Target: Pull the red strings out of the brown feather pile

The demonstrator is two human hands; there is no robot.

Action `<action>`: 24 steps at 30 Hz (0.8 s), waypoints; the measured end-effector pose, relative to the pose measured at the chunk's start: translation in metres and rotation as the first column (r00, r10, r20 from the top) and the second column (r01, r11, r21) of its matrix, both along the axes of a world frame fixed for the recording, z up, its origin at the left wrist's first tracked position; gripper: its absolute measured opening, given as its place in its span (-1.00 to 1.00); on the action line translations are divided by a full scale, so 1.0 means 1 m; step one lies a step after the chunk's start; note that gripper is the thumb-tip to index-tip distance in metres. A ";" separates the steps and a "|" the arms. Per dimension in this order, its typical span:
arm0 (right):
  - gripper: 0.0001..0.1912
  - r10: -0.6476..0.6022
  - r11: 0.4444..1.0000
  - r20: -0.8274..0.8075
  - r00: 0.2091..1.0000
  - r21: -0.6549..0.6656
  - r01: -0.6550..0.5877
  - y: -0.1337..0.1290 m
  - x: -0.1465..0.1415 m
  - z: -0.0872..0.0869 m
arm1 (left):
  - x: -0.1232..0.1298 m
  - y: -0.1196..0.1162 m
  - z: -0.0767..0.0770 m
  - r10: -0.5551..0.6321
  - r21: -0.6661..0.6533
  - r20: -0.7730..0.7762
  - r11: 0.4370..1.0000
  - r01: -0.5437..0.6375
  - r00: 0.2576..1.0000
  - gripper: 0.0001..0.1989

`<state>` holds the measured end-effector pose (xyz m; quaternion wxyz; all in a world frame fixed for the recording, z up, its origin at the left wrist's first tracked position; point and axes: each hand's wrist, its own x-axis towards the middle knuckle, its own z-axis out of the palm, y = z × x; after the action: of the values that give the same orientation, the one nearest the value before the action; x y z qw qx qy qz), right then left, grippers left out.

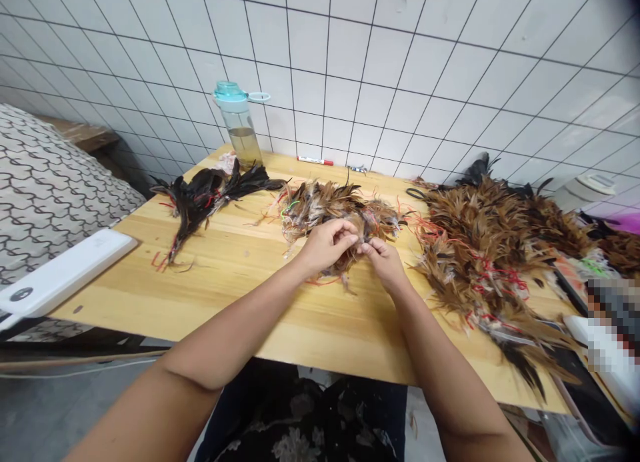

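Brown feathers (325,202) with red and green strings lie in a pile at the middle of the wooden table (320,315). Over the front of this pile, my left hand (327,242) has its thumb and forefinger pinched on a small tuft of brown feathers. Just to its right, my right hand (383,259) pinches the lower end of the same tuft. Black feathers (195,199) tied with red string lie to the left. A large heap of brown feathers (480,235) with red strings covers the right side.
A water bottle (240,125) with a blue lid stands near the tiled wall, beside a red and white marker (315,161). At the left edge rests a white device (65,272). A dark phone (590,389) lies at the right, near a lidded container (585,189).
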<state>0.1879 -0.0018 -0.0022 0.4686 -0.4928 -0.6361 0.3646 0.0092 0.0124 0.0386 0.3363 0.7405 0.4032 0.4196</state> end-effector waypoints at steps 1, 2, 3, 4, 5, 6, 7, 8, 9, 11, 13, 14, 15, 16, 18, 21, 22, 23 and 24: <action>-0.73 -0.031 0.999 -0.024 0.999 -0.012 0.031 0.000 0.002 0.000 | -0.005 0.001 0.004 0.000 0.012 -0.020 1.000 0.000 1.000 -0.87; -0.73 -0.061 0.998 -0.049 0.997 -0.026 0.060 0.000 0.003 0.001 | -0.010 0.001 0.008 -0.011 0.024 -0.070 1.000 0.013 0.997 -0.87; -0.73 -0.086 0.996 -0.073 0.994 -0.040 0.083 0.000 0.005 0.001 | -0.015 0.001 0.011 -0.040 0.031 -0.147 0.999 0.045 0.988 -0.89; -0.73 -0.108 0.993 -0.095 0.990 -0.054 0.103 0.000 0.006 0.002 | -0.019 0.000 0.013 -0.082 0.026 -0.239 0.996 0.090 0.968 -0.92; -0.72 -0.128 0.990 -0.109 0.986 -0.064 0.122 0.000 0.007 0.002 | -0.024 -0.001 0.013 -0.130 0.010 -0.325 0.990 0.141 0.937 -0.93; -0.71 -0.147 0.988 -0.116 0.982 -0.071 0.140 0.000 0.007 0.002 | -0.027 -0.003 0.012 -0.176 -0.011 -0.403 0.982 0.187 0.898 -0.92; -0.71 -0.162 0.985 -0.117 0.980 -0.074 0.154 0.000 0.006 0.001 | -0.030 -0.006 0.009 -0.209 -0.032 -0.464 0.975 0.219 0.861 -0.90; -0.70 -0.170 0.984 -0.114 0.979 -0.075 0.162 0.000 0.006 0.000 | -0.031 -0.008 0.005 -0.226 -0.049 -0.512 0.971 0.234 0.828 -0.88; -0.70 -0.175 0.983 -0.108 0.979 -0.072 0.168 0.000 0.005 0.000 | -0.032 -0.010 0.001 -0.228 -0.056 -0.553 0.970 0.237 0.801 -0.86; -0.69 -0.177 0.983 -0.091 0.980 -0.057 0.172 0.001 0.002 -0.002 | -0.033 -0.012 -0.005 -0.196 -0.038 -0.621 0.975 0.221 0.759 -0.84; -0.68 -0.179 0.984 -0.072 0.981 -0.039 0.176 0.000 0.000 -0.003 | -0.032 -0.013 -0.009 -0.155 -0.002 -0.676 0.978 0.209 0.720 -0.81; -0.69 -0.182 0.983 -0.062 0.981 -0.029 0.181 0.000 -0.001 -0.003 | -0.032 -0.013 -0.009 -0.144 0.011 -0.700 0.977 0.212 0.700 -0.81; -0.69 -0.189 0.982 -0.050 0.981 -0.019 0.188 0.000 -0.001 -0.003 | -0.032 -0.012 -0.009 -0.141 0.014 -0.721 0.976 0.218 0.679 -0.81; -0.70 -0.197 0.980 -0.039 0.980 -0.009 0.197 -0.001 -0.002 -0.003 | -0.032 -0.012 -0.009 -0.145 0.010 -0.736 0.975 0.224 0.661 -0.82; -0.71 -0.215 0.977 -0.015 0.976 0.012 0.215 -0.002 -0.002 -0.002 | -0.033 -0.010 -0.009 -0.162 -0.006 -0.734 0.973 0.232 0.659 -0.84; -0.71 -0.238 0.971 0.022 0.971 0.038 0.237 -0.004 -0.004 -0.001 | -0.037 -0.006 -0.007 -0.181 -0.004 -0.616 0.974 0.227 0.767 -0.86; -0.71 -0.241 0.970 0.032 0.970 0.045 0.239 -0.005 -0.005 -0.001 | -0.039 -0.004 -0.006 -0.181 -0.007 -0.547 0.977 0.212 0.817 -0.88; -0.71 -0.238 0.970 0.037 0.971 0.050 0.236 -0.005 -0.006 -0.001 | -0.040 -0.003 -0.005 -0.178 -0.024 -0.467 0.982 0.189 0.866 -0.91; -0.71 -0.230 0.972 0.038 0.972 0.052 0.228 -0.006 -0.007 -0.001 | -0.041 -0.002 -0.004 -0.169 -0.056 -0.377 0.986 0.160 0.911 -0.93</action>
<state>0.1808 -0.0080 -0.0031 0.5050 -0.5596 -0.5935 0.2821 -0.0318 0.0104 0.0351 0.2948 0.8349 0.4021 0.2334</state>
